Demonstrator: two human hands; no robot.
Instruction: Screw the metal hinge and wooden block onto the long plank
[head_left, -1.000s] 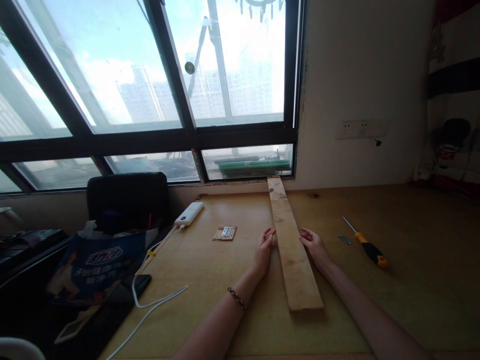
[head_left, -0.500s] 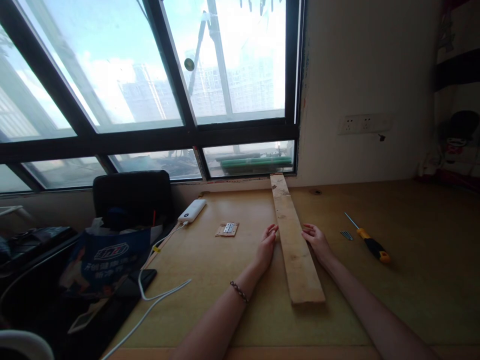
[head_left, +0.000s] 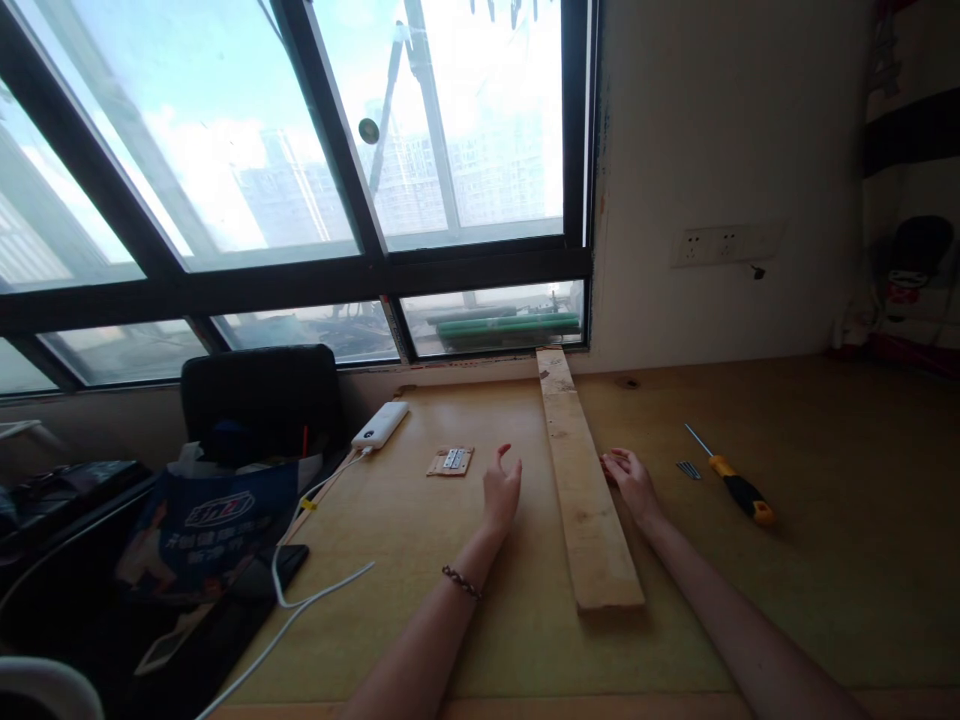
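A long wooden plank (head_left: 591, 500) lies lengthwise on the table, its far end at the window sill. Left of it, my left hand (head_left: 502, 490) is held apart from the wood, thumb and index finger spread, with nothing between them. My right hand (head_left: 630, 482) is at the plank's right edge, fingers loosely bent and their tips close against the wood; whether they touch it I cannot tell. Beyond my left hand, a metal hinge (head_left: 453, 459) rests on a small wooden piece (head_left: 436, 467). Several screws (head_left: 688, 470) and a yellow-and-black screwdriver (head_left: 739, 489) lie to the right.
A white power bank (head_left: 380, 426) with a white cable (head_left: 322, 596) lies along the table's left side. Past that edge stand a black chair (head_left: 262, 390) and a blue bag (head_left: 217, 530). The window and a wall with a socket strip (head_left: 726, 243) border the table's back.
My left hand has moved left, away from the plank's edge, and its fingers have spread. My right hand stays near the plank's right edge. The view has shifted slightly.
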